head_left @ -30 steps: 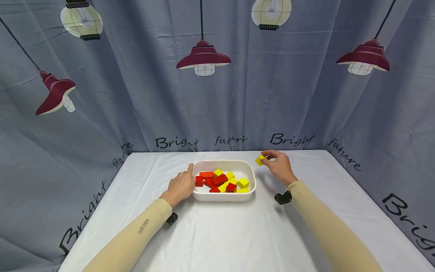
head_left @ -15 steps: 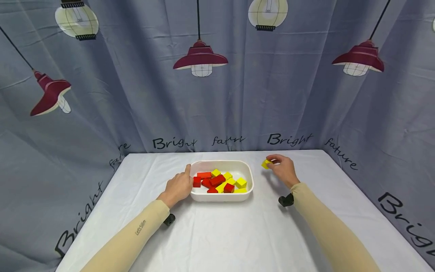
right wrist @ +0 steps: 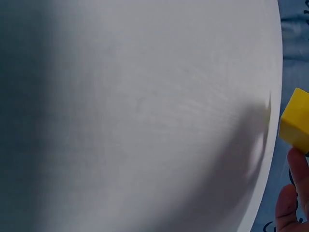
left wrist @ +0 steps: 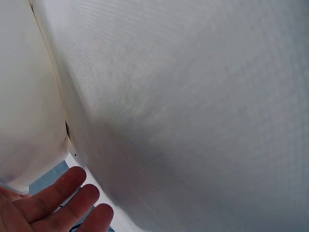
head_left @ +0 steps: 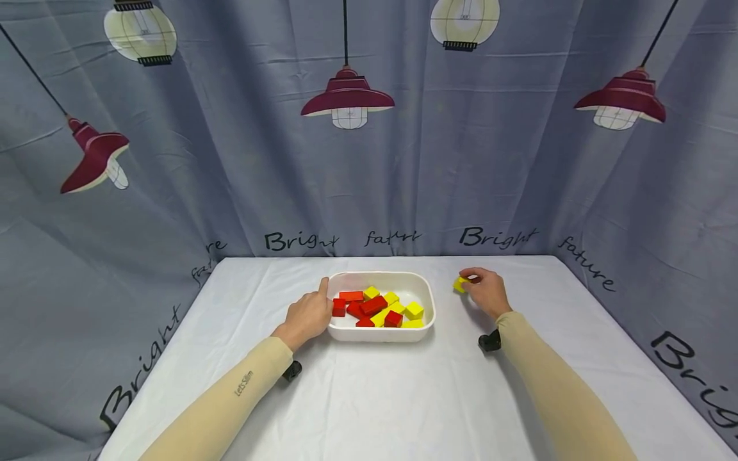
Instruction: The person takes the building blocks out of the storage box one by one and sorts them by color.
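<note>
In the head view my left hand (head_left: 310, 316) rests at the left end of a white tray (head_left: 376, 334), its index finger stretched along the rim; the thumb is hidden. The left wrist view shows the other fingers (left wrist: 79, 205) extended beside the tray's outer wall (left wrist: 29, 96). Red blocks (head_left: 373, 305) and yellow cubes (head_left: 414, 311) lie mixed in the tray. To the right of it, my right hand (head_left: 487, 293) pinches a yellow cube (head_left: 460, 285) low over the table. That cube (right wrist: 297, 121) sits at the fingertips in the right wrist view.
A white cloth covers the table (head_left: 380, 397). Behind it and along both sides hangs a grey-blue curtain (head_left: 254, 160) printed with lamps and lettering. Black wrist cameras (head_left: 490, 341) hang beneath both wrists.
My right hand has moved right and slightly toward me with the yellow cube, away from the tray and lower. The left hand and the tray stay where they were.
</note>
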The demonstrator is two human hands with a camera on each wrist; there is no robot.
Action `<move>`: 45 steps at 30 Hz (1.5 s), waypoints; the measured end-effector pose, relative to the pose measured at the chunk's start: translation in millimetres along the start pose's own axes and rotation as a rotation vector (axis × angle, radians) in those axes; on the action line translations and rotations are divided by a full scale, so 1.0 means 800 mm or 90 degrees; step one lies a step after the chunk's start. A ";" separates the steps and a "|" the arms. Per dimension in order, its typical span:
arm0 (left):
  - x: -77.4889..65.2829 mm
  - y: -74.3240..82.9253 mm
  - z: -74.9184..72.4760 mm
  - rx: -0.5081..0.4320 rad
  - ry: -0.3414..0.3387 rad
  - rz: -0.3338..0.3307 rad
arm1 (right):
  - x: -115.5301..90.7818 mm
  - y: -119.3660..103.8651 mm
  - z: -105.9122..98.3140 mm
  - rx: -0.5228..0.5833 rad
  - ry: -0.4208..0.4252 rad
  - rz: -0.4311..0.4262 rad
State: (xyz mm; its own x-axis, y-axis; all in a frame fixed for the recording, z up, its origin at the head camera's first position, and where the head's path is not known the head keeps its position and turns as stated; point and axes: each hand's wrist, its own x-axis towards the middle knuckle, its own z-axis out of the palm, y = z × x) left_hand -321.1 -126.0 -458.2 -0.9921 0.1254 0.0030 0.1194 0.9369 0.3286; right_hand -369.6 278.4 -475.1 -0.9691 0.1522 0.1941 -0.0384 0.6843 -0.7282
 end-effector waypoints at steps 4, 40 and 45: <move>0.000 0.002 -0.002 0.001 0.000 0.000 | 0.006 0.006 0.004 -0.011 0.001 -0.007; 0.002 0.001 -0.005 0.019 0.001 0.009 | 0.034 -0.012 0.013 -0.041 -0.101 0.000; 0.001 0.000 -0.002 0.016 -0.004 0.006 | 0.033 -0.007 0.012 -0.045 -0.111 0.048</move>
State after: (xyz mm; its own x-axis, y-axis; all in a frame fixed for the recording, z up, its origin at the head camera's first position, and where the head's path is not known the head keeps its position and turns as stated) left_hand -322.3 -126.8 -456.4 -0.9906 0.1368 -0.0003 0.1302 0.9435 0.3048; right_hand -397.4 271.7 -472.4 -0.9964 0.0825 0.0193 0.0466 0.7248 -0.6874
